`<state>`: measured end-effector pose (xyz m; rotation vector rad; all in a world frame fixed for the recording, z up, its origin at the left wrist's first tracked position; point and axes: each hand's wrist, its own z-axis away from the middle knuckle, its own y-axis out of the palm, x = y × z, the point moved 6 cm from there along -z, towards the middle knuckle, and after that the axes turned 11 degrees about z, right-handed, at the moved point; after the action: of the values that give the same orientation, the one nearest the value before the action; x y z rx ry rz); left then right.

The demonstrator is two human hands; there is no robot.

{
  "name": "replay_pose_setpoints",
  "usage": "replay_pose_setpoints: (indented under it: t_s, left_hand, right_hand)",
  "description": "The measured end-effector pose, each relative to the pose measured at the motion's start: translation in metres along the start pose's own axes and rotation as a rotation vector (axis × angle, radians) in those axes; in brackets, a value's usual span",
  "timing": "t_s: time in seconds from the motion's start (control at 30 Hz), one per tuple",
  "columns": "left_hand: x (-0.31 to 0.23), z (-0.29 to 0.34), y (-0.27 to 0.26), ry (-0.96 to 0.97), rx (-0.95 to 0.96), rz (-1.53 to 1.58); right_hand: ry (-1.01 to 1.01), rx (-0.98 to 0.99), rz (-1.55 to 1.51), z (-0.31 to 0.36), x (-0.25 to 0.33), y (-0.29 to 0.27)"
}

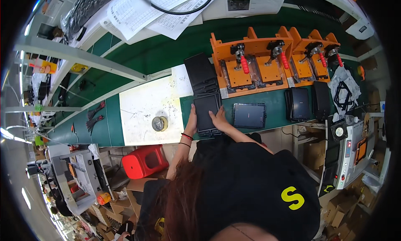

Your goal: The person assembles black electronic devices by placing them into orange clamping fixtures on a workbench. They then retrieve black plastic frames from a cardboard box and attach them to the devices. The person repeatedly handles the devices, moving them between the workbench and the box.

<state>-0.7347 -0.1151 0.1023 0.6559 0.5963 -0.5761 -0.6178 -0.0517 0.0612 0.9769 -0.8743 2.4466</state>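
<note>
A black, flat rectangular panel (207, 109) lies near the bench's front edge, on what looks like a pile of similar black pieces. My left hand (192, 120) grips its left side, with red and dark bands around the wrist. On its right side my right hand (219, 119) holds the edge, thumb over the top face. Just behind, more black panels (201, 71) are stacked unevenly. To the right of my right hand rests a dark tablet-like unit (249, 115) with a thin frame around it. What lies under my fingers is hidden.
Orange clamping fixtures (255, 59) with red-handled toggle clamps stand at the back right. Further right are stacked dark units (298, 104) and black frames on a plastic bag (344, 90). A round tin (159, 123) sits on a white sheet (135, 103). Below stands a red stool (145, 161).
</note>
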Motion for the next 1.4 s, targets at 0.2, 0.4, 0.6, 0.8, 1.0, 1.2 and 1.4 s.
replay_pose_setpoints:
  t_s: [0.2, 0.4, 0.6, 0.8, 1.0, 1.2, 1.4]
  left_hand:
    - [-0.001, 0.001, -0.013, -0.035, 0.040, -0.013]
    - [0.004, -0.013, -0.018, -0.059, 0.053, 0.024]
    - [0.004, -0.013, -0.017, -0.074, 0.004, 0.011]
    - [0.001, -0.010, -0.044, -0.128, -0.021, -0.119]
    - [0.019, -0.012, -0.085, -0.220, 0.088, 0.264]
    - [0.079, -0.014, -0.116, -0.240, 0.051, 0.675]
    - [0.094, 0.000, -0.105, -0.198, 0.048, 0.757]
  right_hand:
    - [0.246, 0.004, -0.266, -0.004, -0.016, -0.013]
    - [0.492, 0.141, -0.211, -0.032, -0.039, 0.002]
    - [0.486, 0.178, -0.318, -0.034, -0.042, 0.006]
    - [0.336, 0.256, -0.225, -0.028, -0.020, -0.005]
    - [-0.102, 0.031, -0.371, -0.025, -0.005, 0.033]
    - [-0.177, 0.229, -0.345, -0.012, 0.023, 0.037]
    - [-0.285, 0.254, -0.213, -0.009, 0.056, 0.010]
